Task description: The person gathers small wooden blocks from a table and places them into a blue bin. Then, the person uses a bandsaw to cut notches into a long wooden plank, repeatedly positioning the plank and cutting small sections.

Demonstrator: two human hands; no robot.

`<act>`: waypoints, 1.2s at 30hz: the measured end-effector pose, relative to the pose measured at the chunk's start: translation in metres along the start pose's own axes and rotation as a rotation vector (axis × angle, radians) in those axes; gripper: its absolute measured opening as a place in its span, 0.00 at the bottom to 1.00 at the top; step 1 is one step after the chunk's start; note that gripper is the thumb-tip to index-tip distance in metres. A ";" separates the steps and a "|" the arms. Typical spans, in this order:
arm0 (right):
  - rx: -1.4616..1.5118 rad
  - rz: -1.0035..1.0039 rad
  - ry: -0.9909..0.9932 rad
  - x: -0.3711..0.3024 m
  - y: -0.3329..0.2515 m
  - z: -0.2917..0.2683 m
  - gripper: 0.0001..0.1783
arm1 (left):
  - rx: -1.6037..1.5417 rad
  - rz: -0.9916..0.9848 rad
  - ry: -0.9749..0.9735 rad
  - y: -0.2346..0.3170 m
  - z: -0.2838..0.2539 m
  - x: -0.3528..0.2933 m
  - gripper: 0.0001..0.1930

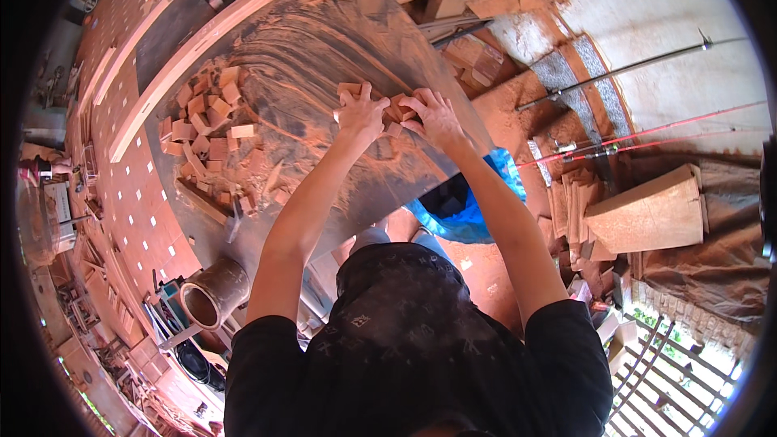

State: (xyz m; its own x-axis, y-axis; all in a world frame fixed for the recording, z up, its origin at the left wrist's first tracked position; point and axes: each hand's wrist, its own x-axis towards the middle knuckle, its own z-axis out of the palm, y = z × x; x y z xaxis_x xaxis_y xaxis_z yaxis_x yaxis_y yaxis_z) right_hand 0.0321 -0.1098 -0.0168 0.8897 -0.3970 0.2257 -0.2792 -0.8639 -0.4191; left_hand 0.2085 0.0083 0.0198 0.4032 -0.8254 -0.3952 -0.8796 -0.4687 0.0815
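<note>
Both my hands reach over the far right part of the sawdust-covered table (324, 186). My left hand (362, 117) has its fingers curled on a small wooden block (350, 89), which sticks out past the fingertips. Just to its right, my right hand (438, 121) bends its fingers against a few small wooden blocks (396, 108) lying between the two hands. The fingers partly cover these blocks. A blue plastic bag (508, 174) hangs open at the table's near right edge, under my right forearm.
A pile of wooden offcuts (212, 117) lies on the table's left side. Long wooden strips (243, 0) run along its far left. A large pipe (212, 295) stands near left. Fishing rods (647, 131) and a stack of boards (647, 212) are at the right.
</note>
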 end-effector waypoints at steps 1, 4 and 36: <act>-0.008 -0.003 0.026 -0.016 0.002 -0.004 0.28 | 0.019 0.016 0.020 0.013 0.006 -0.006 0.30; -0.036 0.068 0.045 -0.064 0.008 -0.017 0.28 | -0.002 0.052 0.040 0.053 0.019 -0.025 0.30; 0.224 0.227 0.375 -0.123 -0.020 -0.036 0.15 | -0.734 -0.141 0.338 -0.019 0.029 -0.124 0.23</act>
State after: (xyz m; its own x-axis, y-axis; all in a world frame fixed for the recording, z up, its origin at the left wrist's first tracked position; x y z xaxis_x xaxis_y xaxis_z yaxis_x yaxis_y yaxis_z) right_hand -0.0850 -0.0544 -0.0045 0.6126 -0.6875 0.3900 -0.3302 -0.6708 -0.6641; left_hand 0.1676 0.1288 0.0407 0.6548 -0.7389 -0.1591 -0.4734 -0.5650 0.6757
